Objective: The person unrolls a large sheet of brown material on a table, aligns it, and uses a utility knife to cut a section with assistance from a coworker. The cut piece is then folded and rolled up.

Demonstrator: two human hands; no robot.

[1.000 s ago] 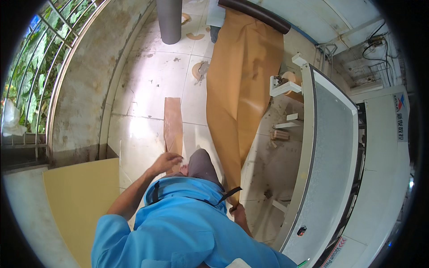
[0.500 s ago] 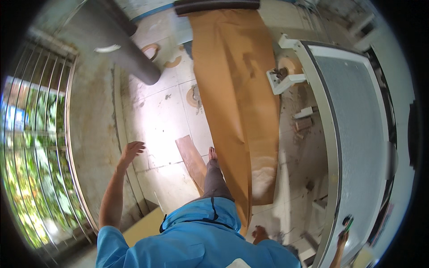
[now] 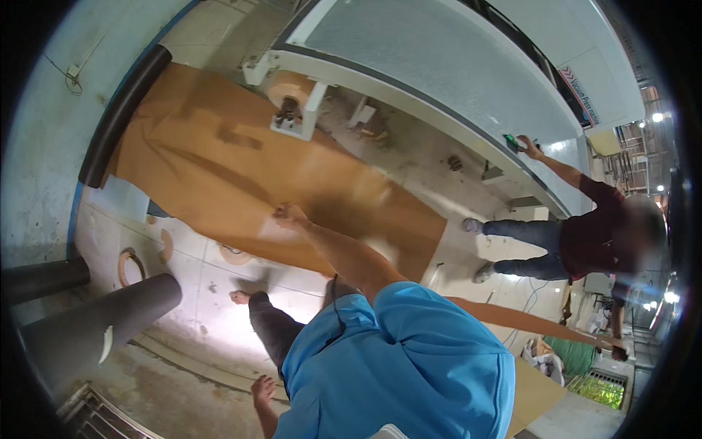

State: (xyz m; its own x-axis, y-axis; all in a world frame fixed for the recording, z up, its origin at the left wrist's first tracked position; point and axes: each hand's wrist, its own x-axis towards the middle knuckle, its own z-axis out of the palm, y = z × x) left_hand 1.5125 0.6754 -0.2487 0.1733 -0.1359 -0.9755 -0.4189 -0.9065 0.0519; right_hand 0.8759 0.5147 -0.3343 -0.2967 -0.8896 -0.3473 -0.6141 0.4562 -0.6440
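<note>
My right hand (image 3: 290, 216) is stretched forward over the large brown sheet (image 3: 322, 168) on the floor. Its fingers are loosely bent, and I see nothing in them. Low by my side, my left hand (image 3: 264, 390) hangs with its fingers apart, holding nothing. The sheet runs to a dark roll (image 3: 124, 117) across its far end by the wall. On the right, a co-worker in a dark red shirt (image 3: 589, 230) has one hand at a small green object (image 3: 511, 143) on a machine bed. A narrow brown strip (image 3: 519, 320) reaches from behind me to the co-worker's other hand.
The long pale machine bed (image 3: 439, 62) runs above the sheet, with a white bracket (image 3: 298, 132) at its near corner. Two dark rolls (image 3: 110, 314) lie at the left, and a ring (image 3: 132, 269) is on the tiled floor. A green bundle (image 3: 570, 356) stands at the lower right.
My view and body have turned to the right, bringing the co-worker into view. My right hand now reaches over the sheet; my left hand hangs lower at my side.
</note>
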